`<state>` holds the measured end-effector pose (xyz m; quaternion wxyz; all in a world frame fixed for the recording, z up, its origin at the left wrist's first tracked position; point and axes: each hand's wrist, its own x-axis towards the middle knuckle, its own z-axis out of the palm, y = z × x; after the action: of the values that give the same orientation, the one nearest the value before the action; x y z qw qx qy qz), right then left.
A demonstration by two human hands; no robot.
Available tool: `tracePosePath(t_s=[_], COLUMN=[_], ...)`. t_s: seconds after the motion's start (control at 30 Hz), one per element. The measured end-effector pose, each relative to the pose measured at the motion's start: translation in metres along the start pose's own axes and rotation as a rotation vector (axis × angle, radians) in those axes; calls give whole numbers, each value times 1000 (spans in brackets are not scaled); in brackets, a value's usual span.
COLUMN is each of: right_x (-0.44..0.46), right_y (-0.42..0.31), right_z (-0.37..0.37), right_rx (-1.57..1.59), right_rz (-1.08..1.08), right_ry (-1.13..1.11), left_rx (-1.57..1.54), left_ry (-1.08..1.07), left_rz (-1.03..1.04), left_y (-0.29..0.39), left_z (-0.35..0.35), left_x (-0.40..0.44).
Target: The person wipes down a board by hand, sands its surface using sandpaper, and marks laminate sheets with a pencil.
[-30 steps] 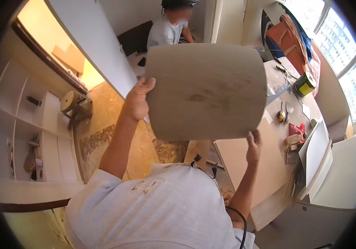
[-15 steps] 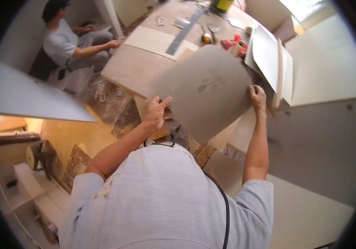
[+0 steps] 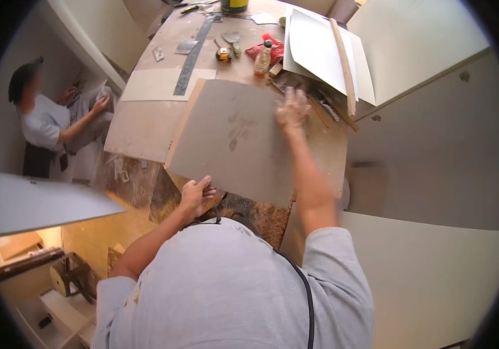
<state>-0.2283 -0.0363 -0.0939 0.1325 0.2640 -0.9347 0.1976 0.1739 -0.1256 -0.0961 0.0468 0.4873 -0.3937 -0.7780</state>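
A grey sheet [image 3: 220, 139] with dark smudges, perhaps laminate, lies over the front of the wooden table, its near edge jutting towards me. My left hand [image 3: 198, 198] pinches that near edge, thumb on top. Along the sheet's right edge is my right hand [image 3: 293, 110], somewhat blurred, its fingers spread and holding nothing. Whether its palm touches the sheet I cannot tell. Beyond that hand stand a small bottle [image 3: 263, 60] and a crumpled red bag [image 3: 272, 46]. Under the grey sheet's left side shows the edge of a tan board [image 3: 182, 125].
On the table [image 3: 139, 125] lie a metal ruler [image 3: 194, 55], a tape measure [image 3: 223, 55], a scraper [image 3: 233, 42] and white sheets [image 3: 322, 49] under a wooden strip [image 3: 343, 67]. A co-worker [image 3: 45, 125] sits at left. Large panels [image 3: 430, 273] stand at right.
The grey sheet has come down onto the table and turned. My right hand has let go of its right corner and moved left with fingers spread. My left hand still grips the near edge.
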Motion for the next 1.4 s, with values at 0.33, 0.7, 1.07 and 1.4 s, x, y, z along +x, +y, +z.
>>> tracePosePath(t_s=[0.33, 0.7, 1.07, 1.4], right_x=[-94, -100, -40, -20], right_y=[-90, -58, 8, -14], right_z=[13, 25, 11, 13], right_rx=[29, 78, -93, -162], right_rz=[-125, -286, -119, -97], right_ry=[-447, -392, -422, -485], left_rx=[1276, 1801, 1695, 1647], left_ry=[-309, 95, 153, 114], left_rz=[135, 873, 805, 829], left_y=[86, 95, 107, 121], left_z=[8, 74, 75, 61], left_x=[-54, 119, 117, 122])
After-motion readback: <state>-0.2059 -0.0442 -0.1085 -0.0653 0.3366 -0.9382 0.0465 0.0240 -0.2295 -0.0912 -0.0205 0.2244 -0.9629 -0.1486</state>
